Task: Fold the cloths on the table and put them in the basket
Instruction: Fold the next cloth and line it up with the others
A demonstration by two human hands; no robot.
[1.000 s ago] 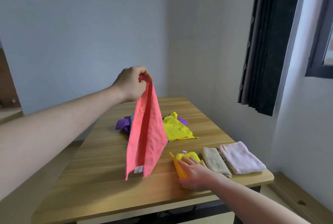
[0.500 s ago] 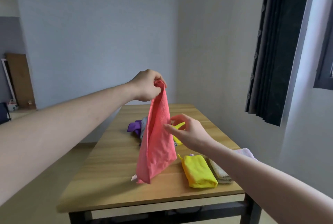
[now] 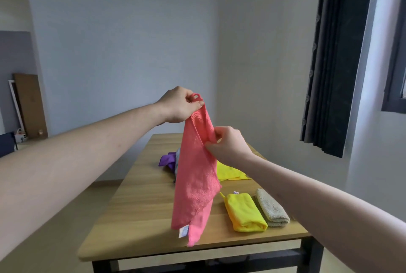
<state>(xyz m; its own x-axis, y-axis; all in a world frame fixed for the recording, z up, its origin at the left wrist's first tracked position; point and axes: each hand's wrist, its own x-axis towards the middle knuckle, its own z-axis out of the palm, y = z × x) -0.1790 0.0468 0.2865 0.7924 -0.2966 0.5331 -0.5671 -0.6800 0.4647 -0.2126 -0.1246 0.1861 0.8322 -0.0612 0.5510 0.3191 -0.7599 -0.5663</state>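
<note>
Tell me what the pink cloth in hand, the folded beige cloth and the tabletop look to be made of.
Pink cloth: soft, matte, fine-napped fabric, likely microfibre; it drapes limply and has a sewn label at one corner. Folded beige cloth: thicker, looped pile, looks like terry or plush. Tabletop: light wood-grain surface with a slight sheen, possibly laminate rather than solid wood.

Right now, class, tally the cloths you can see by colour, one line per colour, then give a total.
Coral pink cloth, held up by the left hand and right hand: 1
Yellow: 2, folded yellow cloth, loose yellow cloth
Beige folded cloth: 1
Purple cloth: 1
Total: 5
</note>
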